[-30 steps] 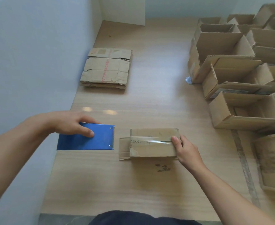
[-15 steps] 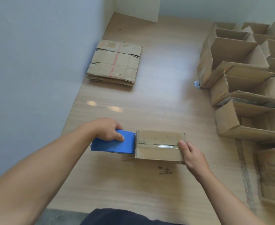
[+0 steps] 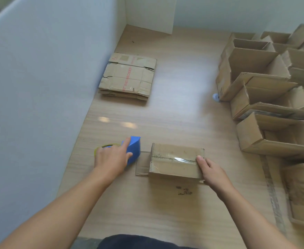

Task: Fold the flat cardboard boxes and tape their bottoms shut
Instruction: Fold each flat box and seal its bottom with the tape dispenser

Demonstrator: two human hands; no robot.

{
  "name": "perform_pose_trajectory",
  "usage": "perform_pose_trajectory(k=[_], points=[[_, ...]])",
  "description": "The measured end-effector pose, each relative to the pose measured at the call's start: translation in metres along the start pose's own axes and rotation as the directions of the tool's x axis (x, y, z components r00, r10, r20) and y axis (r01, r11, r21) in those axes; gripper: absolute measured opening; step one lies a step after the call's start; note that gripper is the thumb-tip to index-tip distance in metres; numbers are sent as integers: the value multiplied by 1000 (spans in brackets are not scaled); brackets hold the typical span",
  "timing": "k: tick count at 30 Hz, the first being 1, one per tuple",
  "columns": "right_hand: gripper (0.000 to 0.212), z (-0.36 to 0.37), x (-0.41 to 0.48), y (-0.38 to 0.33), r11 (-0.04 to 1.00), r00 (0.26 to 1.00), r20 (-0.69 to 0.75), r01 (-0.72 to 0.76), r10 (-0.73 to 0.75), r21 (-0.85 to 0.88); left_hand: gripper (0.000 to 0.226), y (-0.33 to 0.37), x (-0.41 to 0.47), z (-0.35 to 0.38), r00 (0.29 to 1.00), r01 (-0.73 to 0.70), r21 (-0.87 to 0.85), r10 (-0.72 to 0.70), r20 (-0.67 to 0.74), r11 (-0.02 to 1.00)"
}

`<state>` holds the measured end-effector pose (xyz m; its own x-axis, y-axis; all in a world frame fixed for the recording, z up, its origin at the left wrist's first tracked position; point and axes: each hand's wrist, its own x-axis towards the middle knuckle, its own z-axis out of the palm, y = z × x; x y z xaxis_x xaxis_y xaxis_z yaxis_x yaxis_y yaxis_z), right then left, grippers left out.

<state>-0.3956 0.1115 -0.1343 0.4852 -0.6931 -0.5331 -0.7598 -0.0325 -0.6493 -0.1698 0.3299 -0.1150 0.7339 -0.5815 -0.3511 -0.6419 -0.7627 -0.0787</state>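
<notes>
A small folded cardboard box [image 3: 172,168] lies bottom-up on the wooden floor in front of me, with clear tape running along its centre seam. My right hand [image 3: 212,171] rests on the box's right end, thumb on the tape. My left hand [image 3: 111,159] grips a blue tape dispenser [image 3: 134,150] with a yellowish tape roll just left of the box. A loose strip of tape hangs off the box's left end. A stack of flat cardboard boxes [image 3: 127,78] lies farther away by the white wall.
Several folded open boxes [image 3: 273,97] are piled along the right side. A white wall panel [image 3: 39,87] bounds the left. A small white round object [image 3: 215,97] lies by the pile. A flat cardboard sheet [image 3: 302,191] lies at the lower right.
My left hand pulled the blue dispenser away from the box's left end and tilted it up. The right hand stays on the box's right end. The view shifted a little.
</notes>
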Motion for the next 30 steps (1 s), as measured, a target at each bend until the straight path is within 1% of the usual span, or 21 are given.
perform_pose_trajectory(k=[2,3,6,8,9,10,11,12,13,14,15,16,17,19,20,22,24,26,28,30], points=[[43,2,-3,-3,1000,1000,-18,-3,3,24,61,-23,0,20,998,38,45,-35,-56,998],[44,3,-4,-5,999,999,-46,14,-12,49,64,-30,0,28,997,65,19,-64,-54,998],[66,5,-13,-17,990,990,-119,85,-72,108,71,-40,0,48,993,115,-98,-117,-10,988],[80,7,-16,-25,990,989,-111,104,-94,91,73,-35,-3,50,987,160,-189,-156,35,969],[88,8,-16,-28,991,990,-97,107,-100,76,71,-31,-4,45,981,194,-238,-193,31,952],[95,9,-16,-31,992,991,-82,110,-105,55,69,-25,-5,38,973,214,-306,-229,-13,928],[101,11,-17,-33,993,992,-69,112,-110,33,67,-17,-7,31,965,194,-395,-248,-91,898],[106,15,-18,-35,994,992,-62,113,-111,15,67,-7,-10,23,959,117,-495,-227,-168,861],[109,18,-18,-35,994,992,-61,109,-109,10,69,7,-12,14,964,4,-576,-157,-215,817],[111,22,-18,-35,994,993,-66,104,-103,18,73,23,-16,6,973,-97,-640,-61,-221,762],[112,24,-18,-35,995,993,-76,98,-95,37,78,40,-20,1,981,-153,-692,27,-190,706],[113,25,-17,-34,994,992,-87,94,-89,57,84,57,-24,-2,989,-144,-736,76,-126,662],[114,25,-16,-34,993,992,-95,94,-86,76,91,72,-26,-2,995,-100,-777,85,-60,621],[114,24,-14,-32,991,992,-92,98,-90,96,105,96,-26,1,999,6,-832,36,30,555],[112,23,-13,-31,990,992,-84,102,-94,98,109,103,-27,4,999,36,-843,3,44,537],[108,23,-11,-29,989,992,-77,110,-102,94,110,112,-27,9,997,68,-860,-70,38,506],[102,24,-8,-26,989,993,-75,103,-95,105,102,113,-26,13,989,100,-880,-140,39,465],[91,24,-6,-23,986,993,-72,101,-92,136,88,112,-23,15,983,120,-891,-180,43,438],[81,22,-4,-20,980,992,-76,115,-104,161,76,109,-22,17,980,117,-899,-193,37,423],[74,18,-2,-16,974,990,-70,132,-121,184,68,104,-20,20,983,95,-917,-184,25,386]])
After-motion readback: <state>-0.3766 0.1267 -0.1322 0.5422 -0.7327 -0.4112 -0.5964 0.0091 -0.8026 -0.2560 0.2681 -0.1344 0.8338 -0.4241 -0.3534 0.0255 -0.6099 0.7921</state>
